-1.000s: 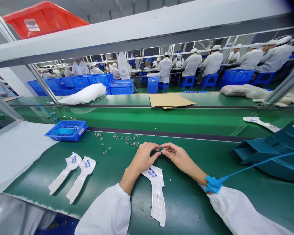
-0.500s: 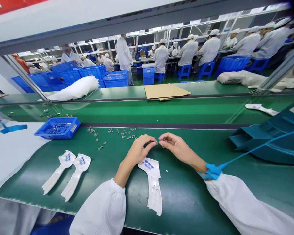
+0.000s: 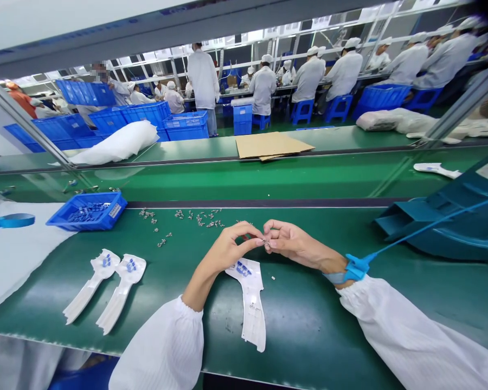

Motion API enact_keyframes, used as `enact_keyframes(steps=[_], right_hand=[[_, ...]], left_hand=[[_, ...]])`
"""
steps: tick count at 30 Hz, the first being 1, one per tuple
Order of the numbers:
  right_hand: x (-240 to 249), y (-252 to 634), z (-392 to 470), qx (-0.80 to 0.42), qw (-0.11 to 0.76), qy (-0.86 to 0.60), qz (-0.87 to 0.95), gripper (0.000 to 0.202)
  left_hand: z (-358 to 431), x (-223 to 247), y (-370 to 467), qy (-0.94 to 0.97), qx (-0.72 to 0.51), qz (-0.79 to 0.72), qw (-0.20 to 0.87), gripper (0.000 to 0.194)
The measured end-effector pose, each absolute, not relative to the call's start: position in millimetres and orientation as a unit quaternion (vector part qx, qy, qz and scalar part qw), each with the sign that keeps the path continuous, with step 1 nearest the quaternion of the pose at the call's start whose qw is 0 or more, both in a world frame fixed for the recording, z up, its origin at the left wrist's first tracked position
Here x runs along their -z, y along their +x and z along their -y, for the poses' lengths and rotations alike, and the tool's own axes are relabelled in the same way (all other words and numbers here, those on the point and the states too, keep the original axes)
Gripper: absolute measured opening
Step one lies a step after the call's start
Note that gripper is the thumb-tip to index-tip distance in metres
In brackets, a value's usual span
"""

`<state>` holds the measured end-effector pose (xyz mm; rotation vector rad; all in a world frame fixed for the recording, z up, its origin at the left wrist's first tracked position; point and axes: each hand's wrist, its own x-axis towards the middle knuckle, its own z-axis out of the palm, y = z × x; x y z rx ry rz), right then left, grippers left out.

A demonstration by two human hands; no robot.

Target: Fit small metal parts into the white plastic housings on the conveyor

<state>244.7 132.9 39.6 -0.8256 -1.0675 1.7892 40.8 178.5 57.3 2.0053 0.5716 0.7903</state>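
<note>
My left hand (image 3: 231, 246) and my right hand (image 3: 295, 245) meet above the green table, fingertips pinched on a small metal part (image 3: 265, 242) between them. Just below my left hand lies a white plastic handle shell (image 3: 252, 309) with blue pieces at its top end. Two similar white shells (image 3: 83, 295) (image 3: 120, 295) lie side by side at the left, also with blue pieces. Small metal parts (image 3: 203, 218) are scattered beyond my left hand. A blue strap (image 3: 355, 268) is round my right wrist.
A blue tray (image 3: 116, 210) of small blue pieces stands at the back left, beside a white sheet (image 3: 20, 244). A teal bin (image 3: 443, 227) is at the right. Cardboard (image 3: 272, 145) lies on the far ledge. People in white work beyond.
My hands have come closer together round the small metal part, and my right fingers have curled more. The whole view has shifted slightly. In the background, a person has lifted a blue crate.
</note>
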Motion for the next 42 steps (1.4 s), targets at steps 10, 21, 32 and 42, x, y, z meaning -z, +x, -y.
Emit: enact_keyframes(steps=[10, 21, 32, 42], right_hand=[[-34, 238, -134, -0.671, 0.488, -0.356, 0.430, 0.042], [-36, 227, -129, -0.434, 0.539, -0.461, 0.556, 0.028], [-32, 216, -128, -0.412, 0.586, -0.473, 0.513, 0.033], [-28, 203, -128, -0.467, 0.655, -0.458, 0.380, 0.038]], left_hand=[[-175, -62, 40, 0.799, -0.347, -0.243, 0.426, 0.012], [-182, -47, 43, 0.744, -0.357, -0.306, 0.475, 0.018], [-178, -50, 47, 0.753, -0.361, -0.324, 0.444, 0.017], [-174, -56, 48, 0.763, -0.379, -0.323, 0.413, 0.012]])
